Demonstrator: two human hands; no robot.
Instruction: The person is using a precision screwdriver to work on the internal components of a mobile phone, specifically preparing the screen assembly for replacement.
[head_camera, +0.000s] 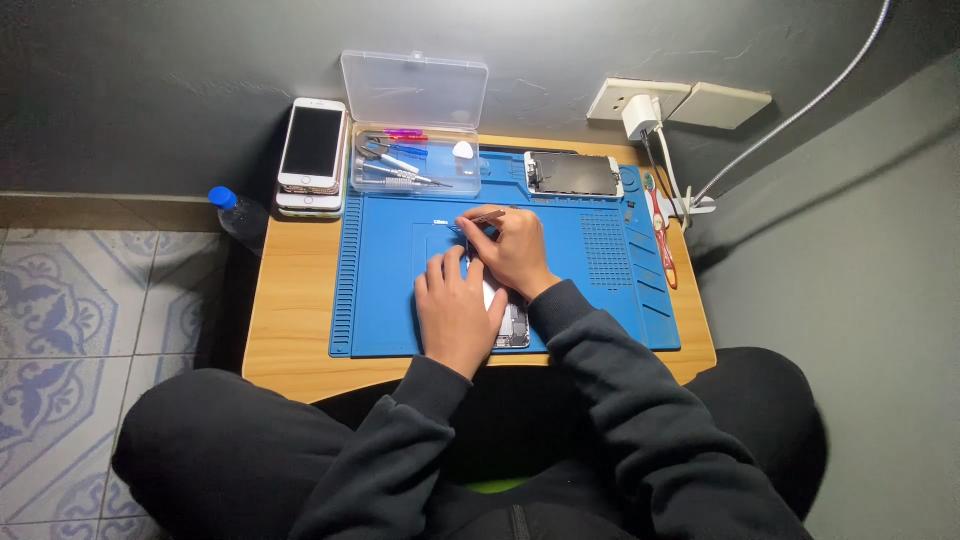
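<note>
**Opened phone on the mat, screen panel already set aside**

An opened phone (512, 325) lies on the blue repair mat (390, 270), mostly covered by both hands; only its lower corner, with exposed innards, shows. The left hand (455, 310) rests flat across it, fingers together, pinning it down. The right hand (512, 248) is curled, pinching a thin brown-handled tool (488, 216) whose tip points down at the phone's upper end. A detached screen panel (573, 174) sits at the mat's top edge, so the opening looks done and the inside work is underway. The clear tool box (414, 160) stands open; two stacked phones (312, 155) wait on the bench (290, 300).
</note>
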